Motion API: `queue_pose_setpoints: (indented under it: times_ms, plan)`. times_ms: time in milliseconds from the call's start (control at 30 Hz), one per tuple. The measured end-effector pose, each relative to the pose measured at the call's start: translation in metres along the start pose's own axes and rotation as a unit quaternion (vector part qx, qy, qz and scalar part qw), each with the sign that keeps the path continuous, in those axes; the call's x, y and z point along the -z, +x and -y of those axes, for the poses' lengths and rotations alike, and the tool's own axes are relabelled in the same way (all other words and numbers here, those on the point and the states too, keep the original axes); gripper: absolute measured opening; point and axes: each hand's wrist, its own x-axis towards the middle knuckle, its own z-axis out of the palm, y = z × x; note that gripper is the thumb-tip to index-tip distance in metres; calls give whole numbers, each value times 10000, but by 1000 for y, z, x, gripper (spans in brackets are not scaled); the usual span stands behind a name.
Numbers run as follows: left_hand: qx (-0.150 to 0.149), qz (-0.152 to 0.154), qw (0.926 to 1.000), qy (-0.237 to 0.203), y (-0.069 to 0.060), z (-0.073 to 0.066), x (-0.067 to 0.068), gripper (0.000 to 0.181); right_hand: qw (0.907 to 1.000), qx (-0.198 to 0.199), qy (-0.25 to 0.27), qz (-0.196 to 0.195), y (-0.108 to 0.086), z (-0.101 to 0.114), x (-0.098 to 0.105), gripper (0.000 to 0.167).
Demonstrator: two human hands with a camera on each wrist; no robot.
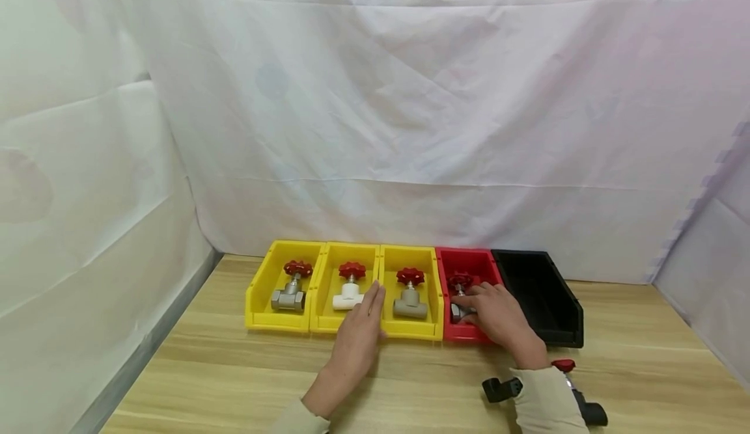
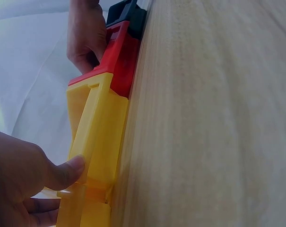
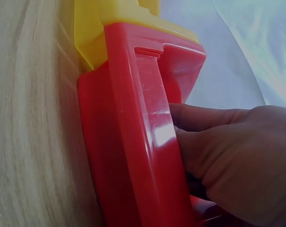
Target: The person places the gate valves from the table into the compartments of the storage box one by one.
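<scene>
My right hand (image 1: 498, 313) reaches into the red bin (image 1: 465, 259) and pinches a metal valve with a red handwheel (image 1: 461, 280). The fingers partly cover its body, and in the right wrist view the bin wall hides the fingertips. Straight fingers of my left hand (image 1: 356, 336) rest over the divider between two yellow bins, the thumb on the front rim in the left wrist view. Beside that hand are a white valve (image 1: 348, 300) in the middle yellow bin and a grey valve (image 1: 410, 305) in the right yellow bin, both with red handwheels.
Another metal valve (image 1: 288, 298) lies in the leftmost yellow bin (image 1: 258, 304). A black bin (image 1: 565, 336) ends the row at right. Near the right sleeve lie a black fitting (image 1: 502, 390) and a black part with a red handle (image 1: 593, 414), partly hidden. White cloth (image 1: 410, 128) hangs behind.
</scene>
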Motion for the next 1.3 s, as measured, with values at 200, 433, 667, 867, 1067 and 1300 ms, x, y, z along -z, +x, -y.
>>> queue_pose_setpoints:
  times_ms: [200, 433, 667, 867, 1067, 1300]
  plan:
    - [-31, 12, 10000, 1, 0, -2, 1, 75, 10000, 44, -36, -63, -4, -2, -1, 36]
    - [-10, 56, 10000, 5, 0, -3, 0, 75, 9999, -9, -60, -116, -7, -2, -3, 37]
    - [-4, 93, 9999, -69, -1, -3, 1, 76, 9998, -57, 122, -161, -9, -1, -3, 37]
    - [15, 79, 9999, -84, -1, -1, 2, 76, 9987, -68, 465, -186, -12, 4, 5, 36]
    - [18, 84, 9999, -95, -1, 1, 2, 76, 9980, 49, 571, -250, -18, 9, 25, 31]
    - [2, 35, 9999, -96, 0, 1, 2, 77, 9973, 48, 566, -475, -29, 19, 49, 23]
